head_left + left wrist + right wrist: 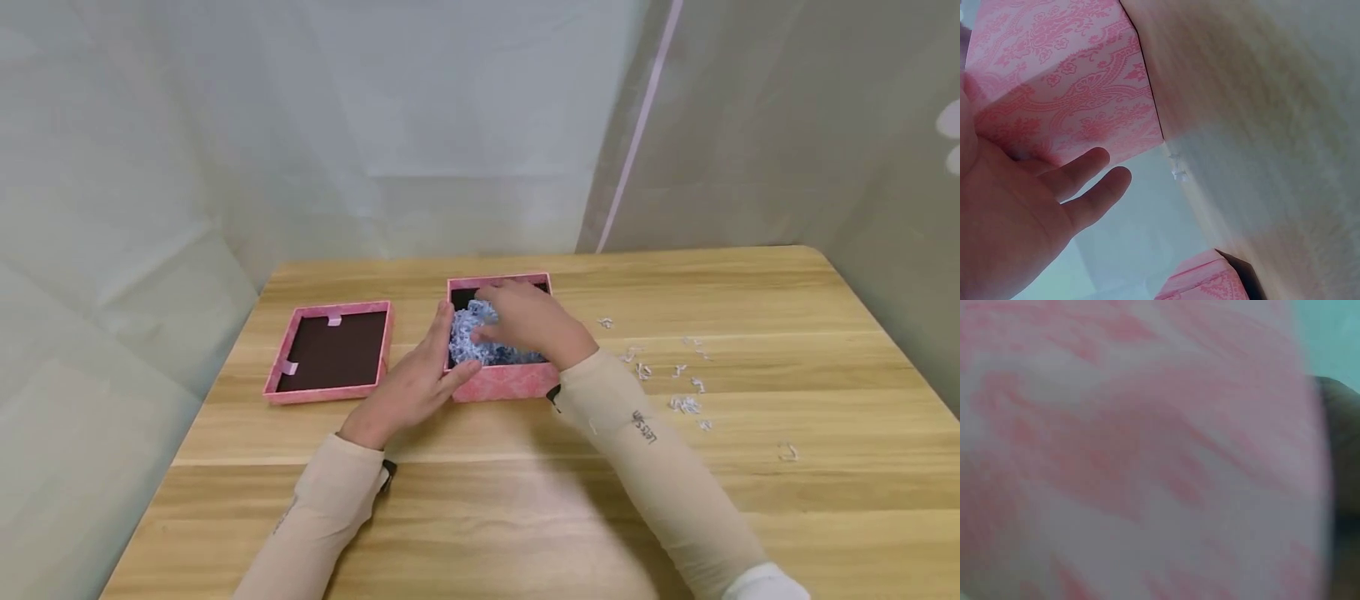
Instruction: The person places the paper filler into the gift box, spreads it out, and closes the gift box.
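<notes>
A pink patterned box with a dark inside stands at the middle of the table, holding a fluffy heap of pale blue crinkled paper shreds. My left hand lies along the box's left side, its thumb at the near left corner. In the left wrist view, the fingers of that hand look straight and spread beside the box wall. Reaching in over the near right part of the box, my right hand has its thumb and bent fingers around some of the shreds. Its fingertips are partly hidden, and the right wrist view is filled by the blurred box wall.
Left of the box lies a pink-rimmed lid, dark inside face up with two pale tabs. Loose paper shreds are scattered on the wooden table to the right. Pale sheeting hangs behind the table.
</notes>
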